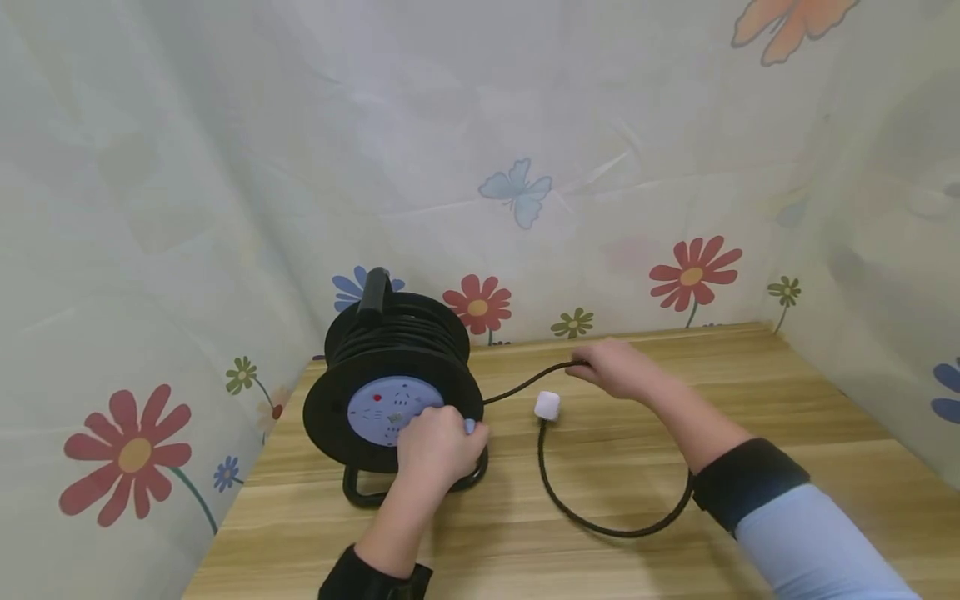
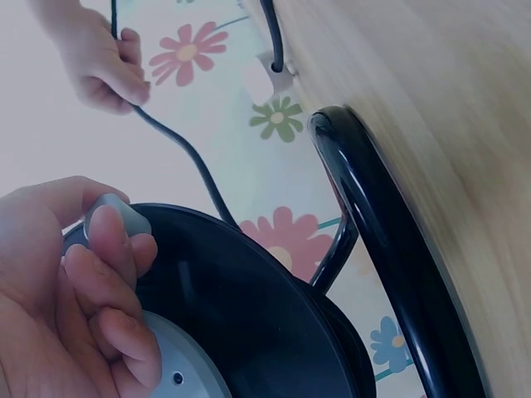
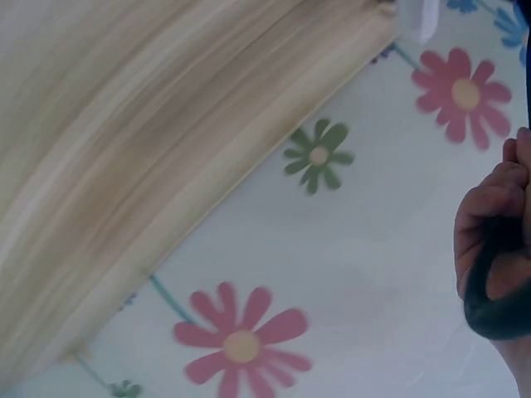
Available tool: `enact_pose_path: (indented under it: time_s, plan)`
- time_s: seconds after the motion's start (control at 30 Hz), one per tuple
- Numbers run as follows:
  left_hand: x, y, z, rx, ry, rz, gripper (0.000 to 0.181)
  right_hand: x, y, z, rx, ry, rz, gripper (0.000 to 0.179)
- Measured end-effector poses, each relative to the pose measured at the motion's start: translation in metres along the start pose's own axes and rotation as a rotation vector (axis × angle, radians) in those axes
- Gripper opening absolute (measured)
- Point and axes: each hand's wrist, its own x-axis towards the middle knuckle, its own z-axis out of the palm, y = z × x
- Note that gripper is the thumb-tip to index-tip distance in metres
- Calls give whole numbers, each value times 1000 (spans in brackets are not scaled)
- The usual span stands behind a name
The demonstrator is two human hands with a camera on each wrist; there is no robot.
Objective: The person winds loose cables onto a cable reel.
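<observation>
A black cable reel (image 1: 330,417) with a blue-grey socket face stands on its tube frame at the left of the table. My left hand (image 1: 438,446) grips the small blue-grey crank knob (image 2: 124,217) at the rim of the reel's front disc. To the right, my right hand (image 1: 611,368) holds the black cable (image 1: 525,385) that runs out from the reel. From that hand the cable's loose end curves round toward me and back to a white plug (image 1: 547,406). In the right wrist view my right hand (image 3: 491,207) shows at the edge with the cable curling below its fingers.
The wooden table (image 1: 787,400) meets a flower-printed cloth (image 1: 600,275) at the back and along both sides. Close to the left hand is the reel's black tube stand (image 2: 390,249). A carrying handle (image 1: 374,296) rises from the top of the reel.
</observation>
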Motion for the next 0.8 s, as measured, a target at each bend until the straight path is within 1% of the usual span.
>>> enact_pose_path:
  time_s: [0.1,0.2,0.37,0.47,0.6,0.8]
  plan:
    - [1,0,-1,13,-37,-17,47,-8,18,-11,135,23,52,19]
    - [1,0,-1,23,-66,-26,46,-14,32,-20,201,26,82,18]
    - [2,2,-3,21,-107,-27,47,-19,47,-29,172,24,114,17]
    - [2,2,-3,21,-132,-31,47,-22,51,-33,163,26,150,20]
    - [3,1,-5,24,-155,-33,46,-24,52,-37,154,30,171,25]
    - [6,-5,-3,29,-189,-22,44,-22,46,-36,121,39,144,23]
